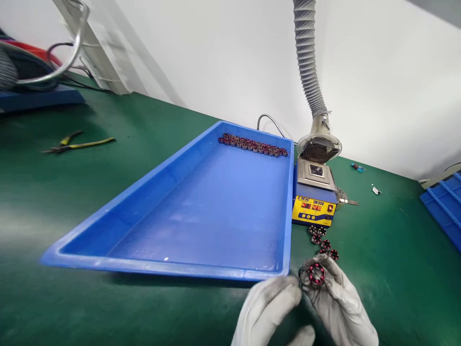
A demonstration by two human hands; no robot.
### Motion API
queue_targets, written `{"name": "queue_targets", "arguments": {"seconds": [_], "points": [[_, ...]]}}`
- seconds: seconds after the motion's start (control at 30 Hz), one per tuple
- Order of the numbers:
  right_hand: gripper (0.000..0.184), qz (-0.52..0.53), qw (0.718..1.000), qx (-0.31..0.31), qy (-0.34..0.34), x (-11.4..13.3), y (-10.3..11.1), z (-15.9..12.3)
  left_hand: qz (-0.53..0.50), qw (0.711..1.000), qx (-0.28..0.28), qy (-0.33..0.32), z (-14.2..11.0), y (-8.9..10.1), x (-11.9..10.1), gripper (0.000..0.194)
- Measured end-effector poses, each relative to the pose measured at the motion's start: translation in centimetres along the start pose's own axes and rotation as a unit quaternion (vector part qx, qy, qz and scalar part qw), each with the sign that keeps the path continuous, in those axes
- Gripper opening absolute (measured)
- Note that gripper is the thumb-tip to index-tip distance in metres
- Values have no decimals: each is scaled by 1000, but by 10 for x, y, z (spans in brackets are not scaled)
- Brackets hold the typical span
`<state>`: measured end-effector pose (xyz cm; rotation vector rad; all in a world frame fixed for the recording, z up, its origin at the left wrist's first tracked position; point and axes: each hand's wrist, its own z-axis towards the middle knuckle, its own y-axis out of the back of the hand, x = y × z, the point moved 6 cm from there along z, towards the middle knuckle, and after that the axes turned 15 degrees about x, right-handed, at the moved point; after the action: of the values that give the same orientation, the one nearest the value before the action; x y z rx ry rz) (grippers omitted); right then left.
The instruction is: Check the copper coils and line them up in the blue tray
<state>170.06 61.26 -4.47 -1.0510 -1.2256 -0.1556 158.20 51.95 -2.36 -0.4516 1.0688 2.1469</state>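
Observation:
My right hand (pixel 340 302), in a white glove with grey-stained fingertips, grips a small wound motor stator (pixel 317 274), a ring with pinkish-red coils around its hole. Just left of it, my gloved left hand (pixel 270 307) has bent fingers, with the thumb apart from them. I see nothing in its grasp, and its fingertips come close to the right hand's fingers. Beyond the right hand, several more stators (pixel 326 244) lie on the green table. Rows of stators (pixel 254 145) line the far end of a long blue tray (pixel 173 263).
Right of the tray stands a yellow and blue solder pot (pixel 314 211) with a lit red display, below a grey flexible exhaust hose (pixel 309 62). Yellow-handled pliers (pixel 77 142) lie at left. A blue crate (pixel 444 204) sits at the right edge, near small scraps (pixel 376 191).

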Motion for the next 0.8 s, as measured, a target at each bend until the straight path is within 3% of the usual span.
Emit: {"name": "queue_targets", "arguments": {"seconds": [0.1, 0.17, 0.3, 0.4, 0.5, 0.57, 0.67, 0.73, 0.8], "points": [[35, 45, 999, 14, -17, -14, -16, -4, 119, 992, -33, -11, 20, 10, -11, 24], [30, 32, 999, 5, -14, -19, -17, -3, 137, 990, -36, -21, 29, 14, -14, 17], [28, -111, 991, 49, 57, -3, -13, 2, 105, 994, -11, -37, 36, 19, -14, 18], [27, -244, 957, 117, 106, 15, -21, 5, 68, 996, 23, -45, 37, 19, -13, 20], [10, -315, 932, 127, 124, 24, -28, 8, 50, 996, 35, -69, 37, 18, -15, 22], [3, -284, 942, 112, 140, 27, -29, 10, 65, 994, 28, -78, 37, 19, -17, 23], [13, -140, 979, 49, 141, 28, -20, 12, 96, 993, 24, -71, 38, 20, -18, 22], [16, -73, 985, -20, 157, 29, -9, 8, 98, 993, 22, -61, 38, 21, -18, 19], [22, -73, 987, -39, 141, 24, -3, 6, 106, 993, 17, -54, 38, 23, -18, 16]]}}
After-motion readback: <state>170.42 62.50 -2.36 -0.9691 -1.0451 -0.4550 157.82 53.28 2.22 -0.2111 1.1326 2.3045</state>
